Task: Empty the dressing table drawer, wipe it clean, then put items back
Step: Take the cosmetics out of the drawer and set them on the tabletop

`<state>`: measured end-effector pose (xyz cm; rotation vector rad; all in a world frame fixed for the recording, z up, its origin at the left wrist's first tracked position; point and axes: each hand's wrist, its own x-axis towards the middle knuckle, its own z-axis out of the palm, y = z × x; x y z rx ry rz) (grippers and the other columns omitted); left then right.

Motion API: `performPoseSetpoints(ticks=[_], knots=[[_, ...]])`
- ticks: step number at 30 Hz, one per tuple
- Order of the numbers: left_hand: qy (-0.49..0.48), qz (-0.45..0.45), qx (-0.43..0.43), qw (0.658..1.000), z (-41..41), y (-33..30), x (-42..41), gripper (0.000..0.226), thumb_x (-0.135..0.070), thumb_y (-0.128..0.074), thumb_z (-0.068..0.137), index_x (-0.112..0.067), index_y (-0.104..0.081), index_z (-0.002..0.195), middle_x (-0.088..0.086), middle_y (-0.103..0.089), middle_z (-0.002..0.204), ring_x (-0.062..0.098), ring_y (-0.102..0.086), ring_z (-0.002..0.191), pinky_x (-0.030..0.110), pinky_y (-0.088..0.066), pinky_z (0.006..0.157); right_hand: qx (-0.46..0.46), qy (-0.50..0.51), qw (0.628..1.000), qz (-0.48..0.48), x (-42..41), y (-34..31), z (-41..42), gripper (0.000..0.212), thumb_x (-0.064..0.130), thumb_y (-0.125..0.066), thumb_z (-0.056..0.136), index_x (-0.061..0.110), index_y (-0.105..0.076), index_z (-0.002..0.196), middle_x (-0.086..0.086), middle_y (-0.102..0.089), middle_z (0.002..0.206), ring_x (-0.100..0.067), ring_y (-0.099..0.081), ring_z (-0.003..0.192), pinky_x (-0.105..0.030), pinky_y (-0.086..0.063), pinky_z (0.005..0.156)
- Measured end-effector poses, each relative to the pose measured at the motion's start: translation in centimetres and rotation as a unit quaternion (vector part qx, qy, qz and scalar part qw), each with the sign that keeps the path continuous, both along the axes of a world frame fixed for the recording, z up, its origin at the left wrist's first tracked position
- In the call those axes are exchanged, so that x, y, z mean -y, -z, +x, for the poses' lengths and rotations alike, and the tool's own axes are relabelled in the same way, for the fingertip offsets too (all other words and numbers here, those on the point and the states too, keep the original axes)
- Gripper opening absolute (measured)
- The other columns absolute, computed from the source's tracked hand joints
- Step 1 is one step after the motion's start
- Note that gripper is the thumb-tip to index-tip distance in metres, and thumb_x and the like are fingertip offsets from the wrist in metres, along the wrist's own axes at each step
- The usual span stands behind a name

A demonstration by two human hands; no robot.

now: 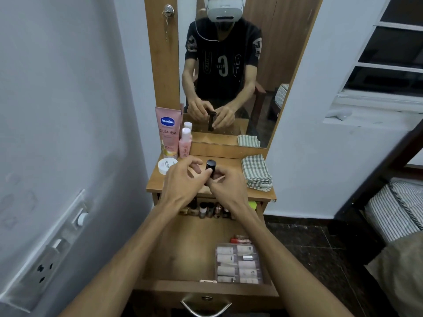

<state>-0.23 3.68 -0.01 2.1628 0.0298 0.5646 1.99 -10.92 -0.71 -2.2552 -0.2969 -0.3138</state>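
Both of my hands hold a black cylindrical bottle (210, 167) upright above the dressing table top (231, 161). My left hand (183, 179) pinches it near the cap from the left. My right hand (225, 183) grips its lower body from the right. Below them the drawer (183, 252) is pulled out. At its back stand several small bottles (209, 209). A clear plastic box of small packets (238, 263) and a red item (240, 239) lie at its front right.
A pink Vaseline tube (168, 131), a pink bottle (185, 143) and a white jar (167, 165) stand at the table's left. A folded checked cloth (256, 171) lies at the right. The mirror (229, 65) rises behind. A bed (393, 209) is at the right.
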Motion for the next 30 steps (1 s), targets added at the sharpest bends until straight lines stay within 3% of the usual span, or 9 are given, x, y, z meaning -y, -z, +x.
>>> performPoseSetpoints(ticks=[3,7,10,14,19,30], knots=[[-0.084,0.028,-0.015,0.996,1.4,0.4,-2.0,0.025,-0.034,-0.074,0.084,-0.024,-0.072,0.107,-0.012,-0.069,0.093,0.011,-0.066,0.083,0.027,-0.052,0.075,-0.008,0.027,0.999,-0.015,-2.2,-0.5,3.0,0.021,0.042,-0.071,0.086,0.024,-0.08,0.092,0.011,-0.076,0.085,-0.006,-0.068,0.077,-0.028,-0.053,0.066],[-0.177,0.084,-0.057,0.979,3.5,1.7,-4.8,0.029,-0.033,-0.076,0.08,-0.019,-0.07,0.105,0.001,-0.068,0.106,0.025,-0.064,0.097,0.034,-0.047,0.078,-0.024,0.051,0.998,-0.001,-5.0,-0.6,6.7,0.015,0.032,-0.072,0.083,0.018,-0.078,0.086,0.005,-0.075,0.078,-0.017,-0.07,0.076,-0.031,-0.054,0.068],[-0.183,0.113,-0.081,0.973,4.7,2.5,-6.2,0.039,-0.04,-0.077,0.08,-0.017,-0.067,0.11,0.007,-0.063,0.11,0.031,-0.062,0.104,0.043,-0.051,0.083,-0.032,0.067,0.997,0.003,-6.5,-0.1,8.9,0.015,0.031,-0.07,0.082,0.017,-0.075,0.081,0.003,-0.074,0.076,-0.021,-0.07,0.076,-0.035,-0.057,0.07],[-0.178,0.101,-0.07,0.976,5.5,3.3,-6.7,0.039,-0.038,-0.081,0.077,-0.017,-0.068,0.108,0.006,-0.06,0.109,0.031,-0.061,0.102,0.042,-0.05,0.082,-0.035,0.077,0.996,0.01,-7.3,1.2,10.8,0.013,0.029,-0.07,0.082,0.017,-0.074,0.079,0.003,-0.074,0.075,-0.021,-0.07,0.075,-0.038,-0.059,0.071],[-0.197,0.08,-0.056,0.976,5.3,4.0,-6.7,0.038,-0.033,-0.082,0.075,-0.013,-0.072,0.105,0.005,-0.057,0.105,0.029,-0.061,0.099,0.036,-0.046,0.081,-0.036,0.072,0.996,0.034,-7.2,2.1,11.4,0.02,0.03,-0.075,0.084,0.019,-0.08,0.099,0.004,-0.08,0.09,-0.014,-0.074,0.087,-0.025,-0.055,0.081],[-0.194,0.083,-0.047,0.976,4.5,4.1,-6.6,0.046,-0.037,-0.082,0.076,-0.011,-0.071,0.112,0.005,-0.057,0.112,0.03,-0.061,0.103,0.043,-0.052,0.082,-0.046,0.07,0.995,0.046,-6.7,1.9,10.1,0.028,0.019,-0.074,0.081,0.017,-0.075,0.109,0.002,-0.079,0.094,-0.017,-0.073,0.091,-0.035,-0.058,0.092]])
